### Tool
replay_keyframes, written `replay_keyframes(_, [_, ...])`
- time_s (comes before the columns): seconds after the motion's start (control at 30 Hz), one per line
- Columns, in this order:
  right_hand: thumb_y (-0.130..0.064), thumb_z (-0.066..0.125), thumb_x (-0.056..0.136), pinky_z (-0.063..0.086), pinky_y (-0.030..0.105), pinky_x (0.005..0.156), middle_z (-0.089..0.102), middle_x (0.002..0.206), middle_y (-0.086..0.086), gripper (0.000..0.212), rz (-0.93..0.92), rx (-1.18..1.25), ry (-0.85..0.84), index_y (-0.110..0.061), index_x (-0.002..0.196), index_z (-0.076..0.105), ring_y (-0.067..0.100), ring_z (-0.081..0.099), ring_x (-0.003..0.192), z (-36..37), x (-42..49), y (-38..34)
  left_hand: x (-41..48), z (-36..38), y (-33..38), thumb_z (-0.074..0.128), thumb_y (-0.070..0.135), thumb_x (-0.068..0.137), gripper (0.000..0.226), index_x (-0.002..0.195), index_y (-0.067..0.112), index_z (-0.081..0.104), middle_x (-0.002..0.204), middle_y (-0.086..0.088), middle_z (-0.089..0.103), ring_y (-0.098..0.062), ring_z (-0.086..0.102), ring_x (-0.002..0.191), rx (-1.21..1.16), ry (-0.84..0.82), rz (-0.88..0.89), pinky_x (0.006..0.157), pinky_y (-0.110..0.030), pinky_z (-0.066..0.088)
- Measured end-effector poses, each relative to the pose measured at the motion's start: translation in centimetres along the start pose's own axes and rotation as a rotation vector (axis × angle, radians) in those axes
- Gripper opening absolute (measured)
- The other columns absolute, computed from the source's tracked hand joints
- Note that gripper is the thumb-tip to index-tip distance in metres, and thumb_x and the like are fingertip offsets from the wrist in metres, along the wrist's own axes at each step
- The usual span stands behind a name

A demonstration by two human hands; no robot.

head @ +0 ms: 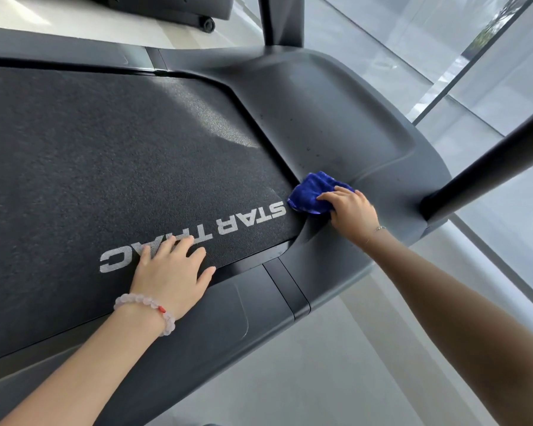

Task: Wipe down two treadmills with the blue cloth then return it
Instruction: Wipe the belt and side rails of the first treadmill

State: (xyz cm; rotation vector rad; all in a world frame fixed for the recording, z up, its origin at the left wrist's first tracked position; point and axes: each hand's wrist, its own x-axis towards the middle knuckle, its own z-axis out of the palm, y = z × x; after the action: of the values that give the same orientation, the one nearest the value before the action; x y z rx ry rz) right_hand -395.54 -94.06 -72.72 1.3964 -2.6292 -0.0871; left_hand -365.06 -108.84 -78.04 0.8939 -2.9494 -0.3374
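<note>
Pale floor and glass panels lie right of the treadmill. My left hand rests flat, fingers spread, on its black belt. My right hand grips the bunched blue cloth, pressing it on the grey cover just right of the belt.

Gym: treadmill with lettered belt is standing on pale floor beside glass wall; another machine's base is showing behind.

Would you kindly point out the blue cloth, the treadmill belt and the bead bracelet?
blue cloth (310,189): head view, middle of bunched fabric
treadmill belt (105,149): head view, bare textured surface
bead bracelet (139,299): head view, pale round beads
</note>
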Motion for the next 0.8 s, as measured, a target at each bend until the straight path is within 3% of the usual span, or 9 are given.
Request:
replay_keyframes(0.13, [-0.001, 0.051, 0.079, 0.034, 0.037, 0.100, 0.066, 0.113, -0.001, 0.044, -0.004, 0.025, 0.003, -0.022, 0.115, 0.064, 0.022, 0.051, 0.118, 0.6, -1.2, -0.1, -0.1, 0.0, 0.3, 0.075, 0.034, 0.074, 0.026, 0.085, 0.011, 0.073, 0.103, -0.013, 0.068, -0.038, 0.062, 0.101, 0.006, 0.018, 0.002, 0.076, -0.058, 0.049])
replay_keyframes(0.27, [0.000, 0.052, 0.080, 0.031, 0.032, 0.100, 0.065, 0.117, 0.000, 0.043, 0.017, 0.076, 0.040, -0.022, 0.116, 0.064, 0.024, 0.050, 0.120, 0.7, -1.1, 0.1, 0.3, -0.1, 0.3, 0.042, 0.044, 0.081, 0.044, 0.075, 0.012, 0.071, 0.088, -0.011, 0.068, -0.035, 0.064, 0.086, 0.012, 0.075, 0.041, 0.071, -0.050, 0.051])
replay_keyframes(0.47, [-0.007, 0.057, 0.085, 0.034, 0.029, 0.097, 0.061, 0.125, -0.005, 0.037, -0.005, 0.150, 0.015, -0.022, 0.119, 0.062, 0.021, 0.044, 0.129, -0.1, -1.4, 0.5, 1.1, 0.1, 0.2, 0.032, 0.042, 0.081, 0.049, 0.079, 0.011, 0.070, 0.090, -0.010, 0.068, -0.032, 0.064, 0.093, 0.000, 0.111, 0.085, 0.077, -0.047, 0.049])
replay_keyframes(0.63, [-0.027, 0.068, 0.083, 0.029, 0.031, 0.104, 0.059, 0.128, -0.009, 0.037, 0.008, 0.182, -0.009, -0.024, 0.119, 0.062, 0.017, 0.040, 0.133, 0.0, -1.4, 0.5, 1.3, 0.2, 0.1, 0.033, 0.042, 0.080, 0.047, 0.083, 0.012, 0.070, 0.091, -0.008, 0.069, -0.031, 0.065, 0.096, -0.043, 0.106, 0.086, 0.076, -0.048, 0.051])
replay_keyframes(0.8, [-0.025, 0.072, 0.080, 0.034, 0.036, 0.102, 0.066, 0.118, -0.006, 0.030, 0.002, 0.164, 0.115, -0.021, 0.109, 0.067, 0.022, 0.051, 0.124, 1.2, -0.8, 0.6, 1.7, 0.2, 0.0, 0.033, 0.042, 0.081, 0.049, 0.085, 0.011, 0.070, 0.088, -0.008, 0.068, -0.031, 0.064, 0.085, -0.031, 0.125, 0.085, 0.074, -0.046, 0.049])
